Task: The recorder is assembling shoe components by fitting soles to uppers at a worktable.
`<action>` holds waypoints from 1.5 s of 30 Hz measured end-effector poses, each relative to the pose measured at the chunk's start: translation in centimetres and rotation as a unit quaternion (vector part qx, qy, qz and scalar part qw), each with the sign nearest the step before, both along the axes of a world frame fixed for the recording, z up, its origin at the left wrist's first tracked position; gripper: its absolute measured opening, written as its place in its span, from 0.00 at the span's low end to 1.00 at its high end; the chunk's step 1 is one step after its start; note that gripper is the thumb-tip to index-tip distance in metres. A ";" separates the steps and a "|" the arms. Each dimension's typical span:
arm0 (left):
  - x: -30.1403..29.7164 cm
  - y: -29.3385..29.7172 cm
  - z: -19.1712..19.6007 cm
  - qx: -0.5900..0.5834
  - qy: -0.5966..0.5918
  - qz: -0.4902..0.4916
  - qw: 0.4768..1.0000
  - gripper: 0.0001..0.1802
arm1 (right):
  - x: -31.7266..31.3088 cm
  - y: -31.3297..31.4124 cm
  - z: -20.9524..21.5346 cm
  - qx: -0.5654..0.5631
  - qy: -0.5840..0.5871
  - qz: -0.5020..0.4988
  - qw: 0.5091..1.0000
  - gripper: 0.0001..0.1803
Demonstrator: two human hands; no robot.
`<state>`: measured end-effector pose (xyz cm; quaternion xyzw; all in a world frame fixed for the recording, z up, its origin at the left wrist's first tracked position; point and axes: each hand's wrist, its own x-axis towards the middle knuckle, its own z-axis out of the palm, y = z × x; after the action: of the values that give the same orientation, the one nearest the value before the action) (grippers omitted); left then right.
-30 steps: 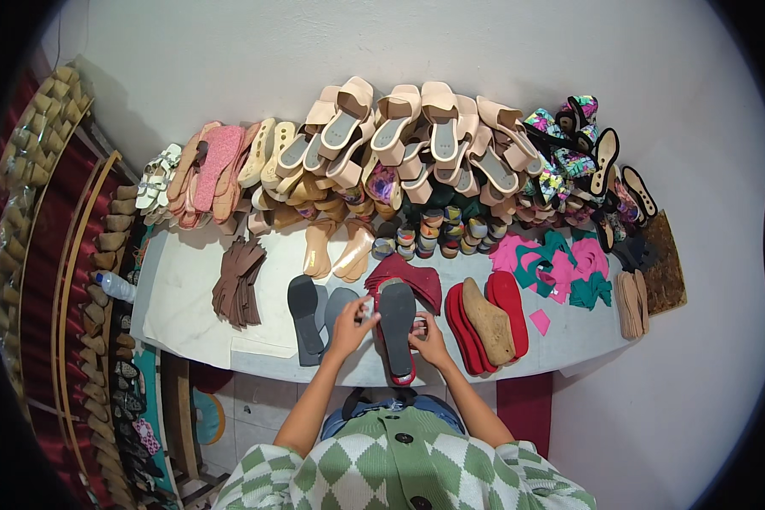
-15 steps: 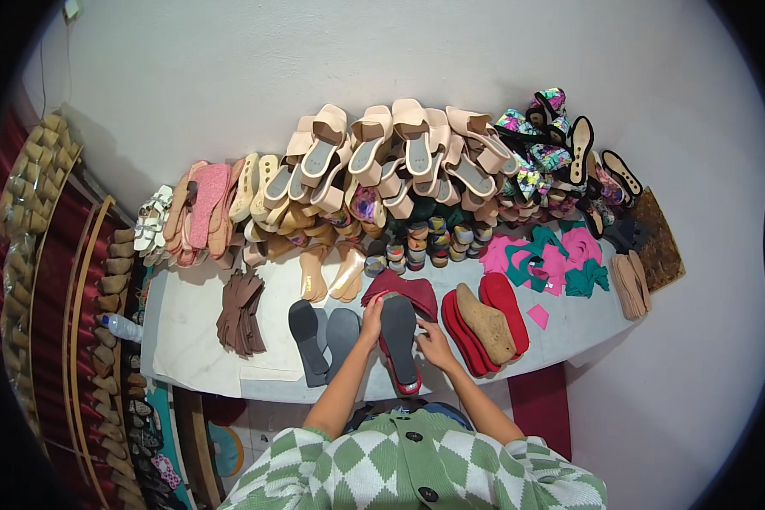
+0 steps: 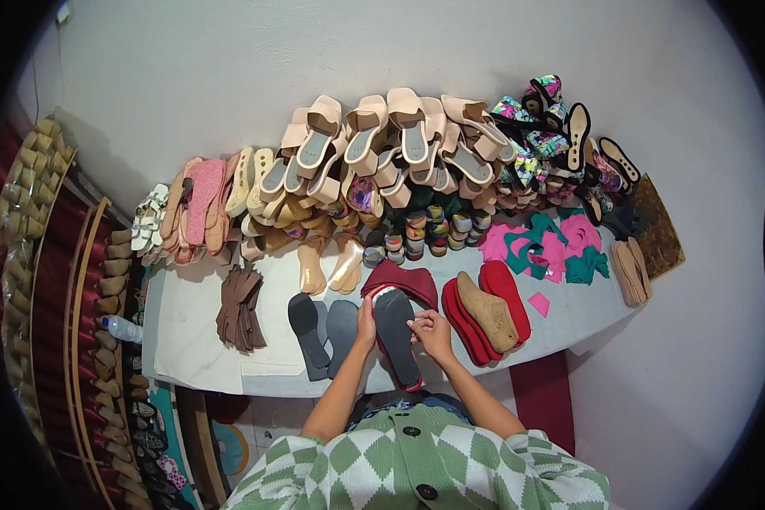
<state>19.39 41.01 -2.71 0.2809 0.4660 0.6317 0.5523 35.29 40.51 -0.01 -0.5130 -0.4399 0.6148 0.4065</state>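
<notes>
A dark grey shoe sole (image 3: 396,342) is held up over the table's near edge, with red material showing behind its rim at both ends. My left hand (image 3: 366,323) grips its left side near the upper end, fingers partly hidden behind it. At the opposite edge my right hand (image 3: 433,332) is closed in a pinch on the sole's side. Just beyond lies a dark red fabric piece (image 3: 410,280). Two more dark soles, one black (image 3: 303,319) and one grey (image 3: 342,327), rest to the left. On the right are red insoles (image 3: 462,327) and a tan shoe last (image 3: 490,313).
Beige heeled sandals (image 3: 414,140) are piled along the wall, beside floral shoes (image 3: 548,144). Pink and green scraps (image 3: 544,246) lie at the right, brown strips (image 3: 242,308) at the left. A water bottle (image 3: 123,328) and shelves of shoe lasts (image 3: 115,289) stand beyond the table's left side.
The held sole has tilted, its upper end leaning left and its lower end shifting slightly right. My right hand has moved up a little along its edge.
</notes>
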 end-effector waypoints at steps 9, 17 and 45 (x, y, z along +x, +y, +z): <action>-1.1 -0.8 0.9 0.034 -0.072 -0.057 0.995 0.22 | -0.7 -0.5 0.3 0.032 0.015 0.011 0.999 0.12; -0.4 -1.8 1.3 0.011 -0.047 -0.017 0.999 0.23 | -1.6 -2.2 1.0 0.068 -0.028 -0.043 0.996 0.12; 0.4 -2.2 2.8 0.060 0.180 0.015 0.982 0.14 | -1.1 1.6 1.6 0.141 0.000 0.089 0.986 0.19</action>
<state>19.77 38.79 0.12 0.4163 0.5229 0.6056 0.4319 34.14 42.15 1.59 -0.4090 -0.5663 0.5806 0.4183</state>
